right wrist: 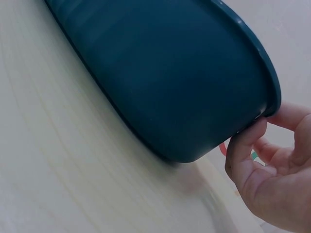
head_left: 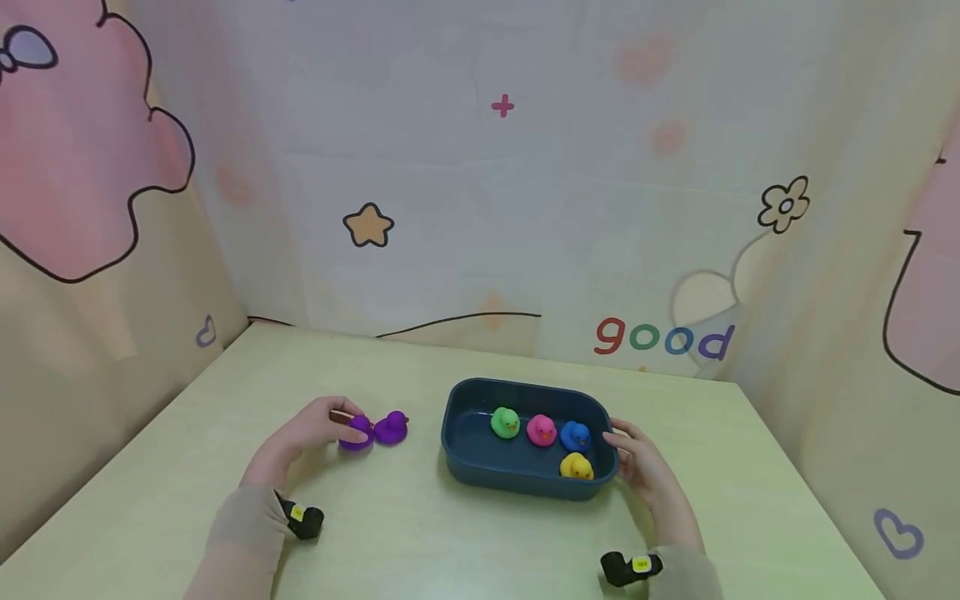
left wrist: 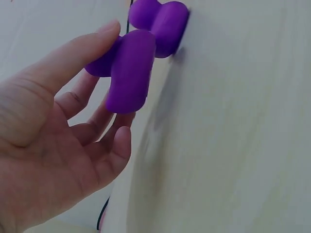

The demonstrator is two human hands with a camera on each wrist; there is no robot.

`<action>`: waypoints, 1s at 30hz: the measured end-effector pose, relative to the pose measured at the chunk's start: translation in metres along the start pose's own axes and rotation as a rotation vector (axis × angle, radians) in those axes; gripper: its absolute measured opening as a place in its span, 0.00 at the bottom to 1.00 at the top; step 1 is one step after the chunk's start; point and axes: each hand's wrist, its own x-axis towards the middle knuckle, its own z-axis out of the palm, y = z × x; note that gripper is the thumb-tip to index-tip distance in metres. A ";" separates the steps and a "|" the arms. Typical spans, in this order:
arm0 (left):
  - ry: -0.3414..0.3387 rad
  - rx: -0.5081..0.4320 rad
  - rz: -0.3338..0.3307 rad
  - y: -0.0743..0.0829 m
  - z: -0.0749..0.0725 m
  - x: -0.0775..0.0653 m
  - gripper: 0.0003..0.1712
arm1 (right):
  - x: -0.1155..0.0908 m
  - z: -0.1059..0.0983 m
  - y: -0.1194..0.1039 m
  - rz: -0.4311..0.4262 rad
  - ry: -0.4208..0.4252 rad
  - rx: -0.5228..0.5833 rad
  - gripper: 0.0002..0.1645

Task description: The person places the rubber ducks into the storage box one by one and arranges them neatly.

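Observation:
My left hand (head_left: 315, 423) pinches a purple toy duck (left wrist: 131, 73) between thumb and fingers, low over the table at the left. Just beyond it, a second purple duck (head_left: 391, 429) sits on the table, almost touching the first. To the right stands a dark blue rectangular bin (head_left: 510, 480). Inside are a green duck (head_left: 506, 423), a pink duck (head_left: 542, 431), a blue duck (head_left: 575, 437) and, near the front wall, a yellow duck (head_left: 577, 467). At the bin's right end, my right hand (head_left: 645, 467) grips the rim, with fingertips against the outer wall.
The pale table (head_left: 390, 542) carries the bin and ducks. A printed cloth (head_left: 450, 208) hangs behind it and along both sides. Each wrist wears a small black camera, one on the left (head_left: 303, 521) and one on the right (head_left: 630, 568).

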 end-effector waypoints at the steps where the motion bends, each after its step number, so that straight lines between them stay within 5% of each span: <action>1: 0.011 -0.009 0.003 0.002 -0.002 0.001 0.23 | 0.000 -0.001 0.000 -0.002 -0.003 -0.003 0.33; 7: 0.044 -0.050 0.024 0.009 -0.013 0.008 0.29 | -0.001 -0.002 -0.002 -0.008 -0.002 0.004 0.31; 16: -0.069 0.072 0.148 0.000 -0.028 0.022 0.25 | -0.001 0.000 0.002 -0.032 -0.011 -0.005 0.33; 30: -0.173 0.147 0.196 -0.007 -0.032 0.029 0.22 | -0.001 0.001 0.002 -0.023 -0.003 0.027 0.30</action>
